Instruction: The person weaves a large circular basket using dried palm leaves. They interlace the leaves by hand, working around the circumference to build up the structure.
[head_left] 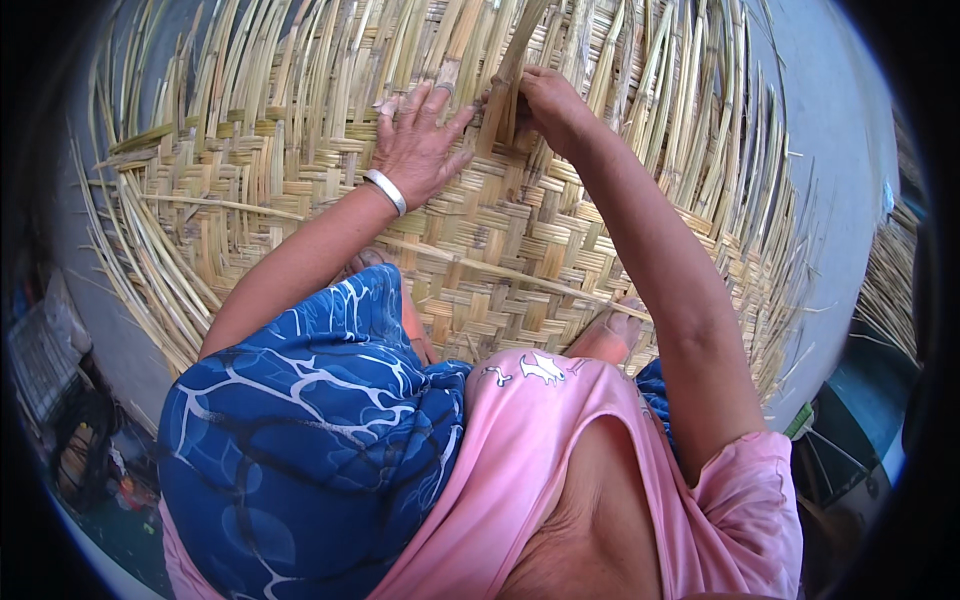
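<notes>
Head view: split-cane strip (512, 68) at the far side of a half-woven cane mat (480, 235), just right of the left hand and against the right. Right hand (560, 112) curled in, fingers closed about the strip's lower part; exact placing of the tips partly hidden behind the cane. Left hand (420, 145) palm down, fingers spread over the weave and the roots of neighbouring strips, thumb apart, index pointing toward the held strip but seemingly short of it. Pale bracelet (386, 191) on the left wrist.

Around: loose cane ends (670, 110) crowd both sides of the held strip, fanning to the far edge. Right hand and strip together screen a patch of weave. One long thin cane (540, 285) lies slantwise over the near weave, between hands and body. Bare right foot (612, 328) on the mat; left foot (366, 260) partly covered by blue patterned cloth (290, 420). Grey floor (825, 210) beyond the mat; bundle of dry stalks (890, 280) at far right.

Held strip: long axis runs away from the body, upper part leaning slightly right and leaving the frame at top; lower end at the weave, between the hands.
</notes>
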